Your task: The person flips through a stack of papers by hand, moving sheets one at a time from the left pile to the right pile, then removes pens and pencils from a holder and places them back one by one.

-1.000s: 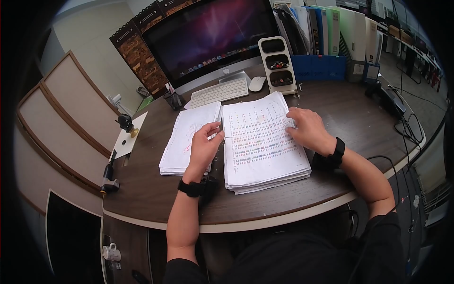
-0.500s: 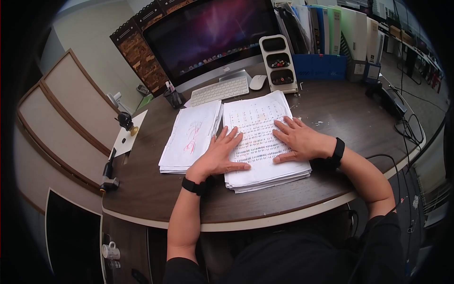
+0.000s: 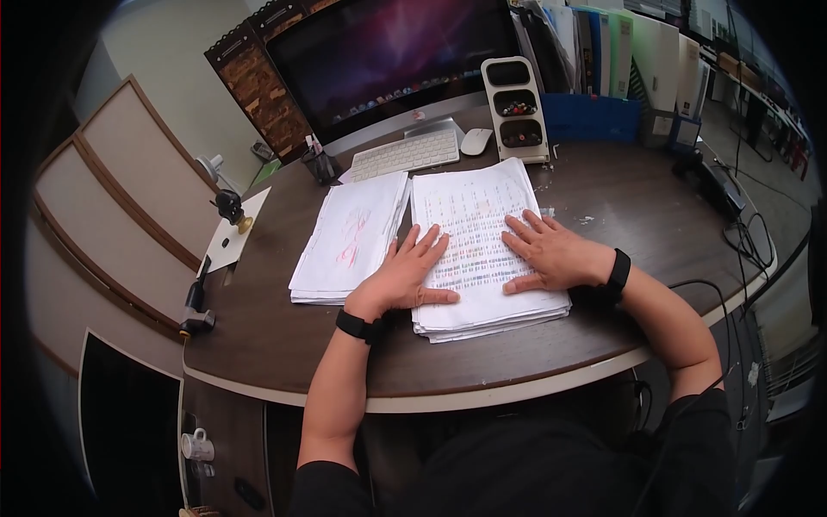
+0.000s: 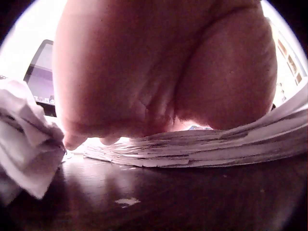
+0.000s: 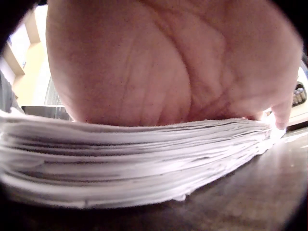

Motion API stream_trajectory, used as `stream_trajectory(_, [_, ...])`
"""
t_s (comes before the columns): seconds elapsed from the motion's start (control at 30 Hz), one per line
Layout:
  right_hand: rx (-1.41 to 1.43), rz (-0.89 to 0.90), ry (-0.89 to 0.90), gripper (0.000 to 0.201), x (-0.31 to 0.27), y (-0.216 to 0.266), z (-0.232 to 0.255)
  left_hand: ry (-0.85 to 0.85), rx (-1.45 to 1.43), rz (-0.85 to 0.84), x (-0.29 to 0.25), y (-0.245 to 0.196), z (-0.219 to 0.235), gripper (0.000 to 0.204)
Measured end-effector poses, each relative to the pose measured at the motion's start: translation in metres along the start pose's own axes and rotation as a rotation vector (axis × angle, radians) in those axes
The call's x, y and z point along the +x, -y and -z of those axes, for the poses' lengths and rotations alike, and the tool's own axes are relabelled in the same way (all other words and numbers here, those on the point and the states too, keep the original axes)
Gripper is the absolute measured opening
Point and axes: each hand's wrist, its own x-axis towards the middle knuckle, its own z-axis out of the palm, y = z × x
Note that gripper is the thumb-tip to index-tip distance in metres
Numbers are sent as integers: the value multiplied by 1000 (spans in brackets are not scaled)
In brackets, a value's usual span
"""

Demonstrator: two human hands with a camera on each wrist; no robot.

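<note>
A thick stack of printed paper [image 3: 474, 202] lies in front of the person, its top sheet covered in rows of small coloured marks. Spread flat, the left hand [image 3: 405, 274] rests on its left edge, thumb pointing right across the page. The right hand [image 3: 556, 254] lies on the right edge in the same way, fingers straight and apart. In the right wrist view the palm sits on top of the layered paper edges [image 5: 120, 154]. A second stack of paper [image 3: 345, 233], with a red scribble on its top sheet, lies just left of the first.
Behind the stacks are a keyboard [image 3: 405, 157], a mouse [image 3: 475, 141], a monitor [image 3: 388, 65] and a three-pocket holder [image 3: 519, 112] with small items. A pen cup [image 3: 322, 165] stands at back left. A black telephone [image 3: 708, 185] with cables is at right. Paper scraps [image 3: 587, 220] dot the desk.
Both hands have come down from the stack's sides and flattened onto its top sheet, the left moving right over it. Over the last half second they stay there; the head view has shifted slightly.
</note>
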Motion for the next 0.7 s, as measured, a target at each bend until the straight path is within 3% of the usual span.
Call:
stream_trajectory(0.1, [-21,7,-8,106,0,1,0,-29,1,-31,-1,2,5,110])
stream_trajectory(0.17, [-27,10,-4,105,-1,1,0,-205,-196,-55,-5,10,10,91])
stream_trajectory(0.2, [-26,10,-5,105,-1,1,0,-203,-194,-56,-6,16,12,91])
stream_trajectory(0.27, [-12,24,-38,105,-1,1,-2,-558,-186,101,-9,27,17,69])
stream_trajectory(0.3, [-7,21,-39,105,-2,1,-2,-553,-184,99,-12,33,21,69])
stream_trajectory(0.37, [3,24,-34,104,-2,1,0,-472,-145,439,-19,37,32,52])
stream_trajectory(0.4, [3,24,-34,104,-3,1,0,-472,-144,439,-20,42,29,52])
stream_trajectory(0.47, [3,21,-28,105,-2,1,0,-314,0,568,-19,52,18,46])
stream_trajectory(0.7, [14,21,-35,105,-2,2,1,-328,27,531,-15,46,12,41])
